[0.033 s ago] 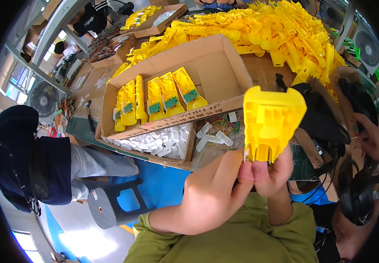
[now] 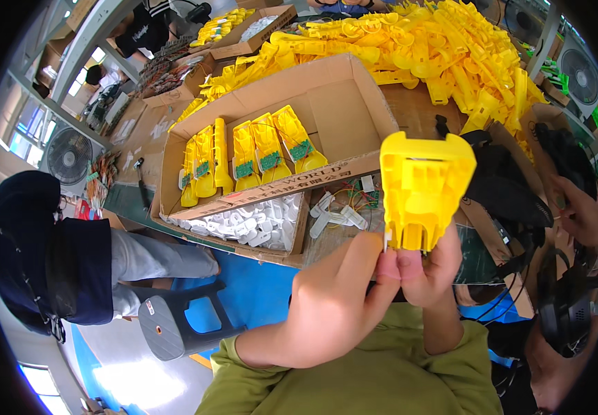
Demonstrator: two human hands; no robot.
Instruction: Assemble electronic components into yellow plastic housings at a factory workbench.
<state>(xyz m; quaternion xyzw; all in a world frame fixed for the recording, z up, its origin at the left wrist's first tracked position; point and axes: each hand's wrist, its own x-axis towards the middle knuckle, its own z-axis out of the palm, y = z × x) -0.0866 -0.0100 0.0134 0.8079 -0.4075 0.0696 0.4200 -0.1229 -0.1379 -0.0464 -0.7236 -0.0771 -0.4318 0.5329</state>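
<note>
A yellow plastic housing [image 2: 427, 187] is held up before me, its hollow ribbed inner side facing me and its narrow end down. My left hand [image 2: 333, 297] is closed, thumb and fingers pinched at the housing's lower left edge. A thin whitish piece [image 2: 386, 238] shows at those fingertips; its kind I cannot make out. My right hand [image 2: 437, 273] grips the lower right of the same housing, its fingers partly hidden behind it. Both thumbs meet just beneath the narrow end.
Behind, an open cardboard box [image 2: 354, 104] holds several yellow housings with green circuit boards [image 2: 302, 150]. Below it sits a carton of white plastic parts [image 2: 257, 225]. Wired boards [image 2: 354, 207] lie beside it. A large yellow heap [image 2: 444, 48] covers the far table. Another person's hand [image 2: 582, 214] is at right.
The yellow housing has shifted slightly left and up in the picture, still in both hands. The grip looks the same.
</note>
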